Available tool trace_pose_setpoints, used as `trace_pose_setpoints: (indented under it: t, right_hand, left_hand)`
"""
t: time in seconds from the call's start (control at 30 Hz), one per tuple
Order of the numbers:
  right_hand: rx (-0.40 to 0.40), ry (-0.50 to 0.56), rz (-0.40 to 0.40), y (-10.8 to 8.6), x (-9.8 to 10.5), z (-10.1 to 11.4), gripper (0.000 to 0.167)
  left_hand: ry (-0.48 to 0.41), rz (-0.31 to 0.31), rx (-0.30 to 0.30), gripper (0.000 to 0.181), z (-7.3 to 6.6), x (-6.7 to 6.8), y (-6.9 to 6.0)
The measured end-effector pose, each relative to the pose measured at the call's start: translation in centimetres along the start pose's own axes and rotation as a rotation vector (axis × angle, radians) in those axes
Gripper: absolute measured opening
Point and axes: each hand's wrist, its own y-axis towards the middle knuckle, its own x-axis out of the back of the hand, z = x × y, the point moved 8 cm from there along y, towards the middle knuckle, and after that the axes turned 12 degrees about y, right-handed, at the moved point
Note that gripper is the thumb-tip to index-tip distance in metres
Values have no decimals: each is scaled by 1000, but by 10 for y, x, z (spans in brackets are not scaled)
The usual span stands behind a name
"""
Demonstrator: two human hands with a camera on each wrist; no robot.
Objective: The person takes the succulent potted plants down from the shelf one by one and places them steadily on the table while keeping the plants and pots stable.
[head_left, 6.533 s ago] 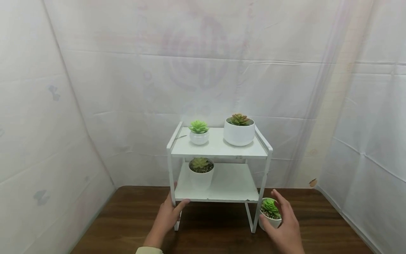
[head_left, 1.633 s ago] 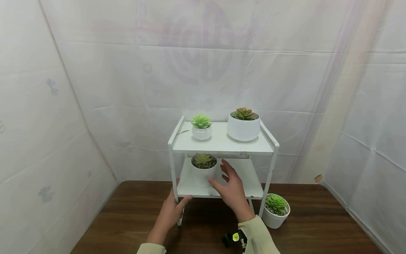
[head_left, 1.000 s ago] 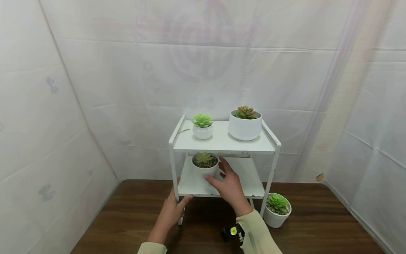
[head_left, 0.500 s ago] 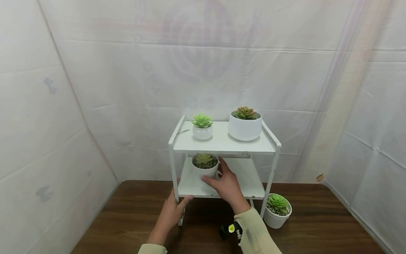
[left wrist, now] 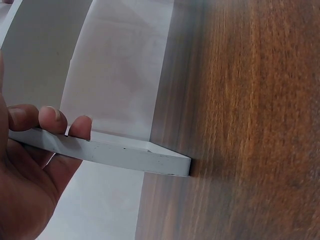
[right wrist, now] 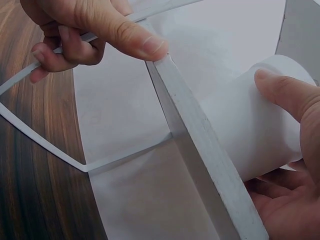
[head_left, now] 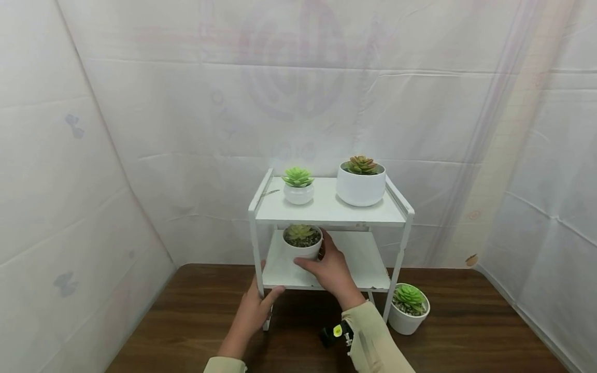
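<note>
1. The dull-green potted succulent [head_left: 302,241] is clasped between the right hand's [head_left: 333,267] curled thumb and fingers, at the lower shelf's [head_left: 365,255] left half.
2. The white stand's [head_left: 324,204] left leg is gripped by the left hand [head_left: 252,309].
3. The small succulent [head_left: 298,186] and wide-potted succulent [head_left: 361,182] stand on top, apparently done; the held pot's handling seems unfinished.
4. The bright-green succulent [head_left: 408,309] is left on the worktop [head_left: 471,316].

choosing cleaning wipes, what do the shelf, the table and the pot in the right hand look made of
Shelf: painted wood or metal, perhaps both; dark chips break its satin white coating.
Table: wood or wood-look laminate, satin-looking, judging by brown grain.
Pot: plastic or ceramic; the smooth, softly sheened white fits either.
</note>
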Motion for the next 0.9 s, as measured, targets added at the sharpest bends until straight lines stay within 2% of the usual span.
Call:
trace_pose_setpoints:
  t: [0.43, 0.9]
  right_hand:
    - [3, -23, -9, -5, 3, 2, 100]
    - [17, 16, -12, -15, 11, 2, 101]
  left_hand:
    - [-21, 8, 7, 85, 0, 0, -1]
    - [-12, -3, 11, 87, 2, -1, -1]
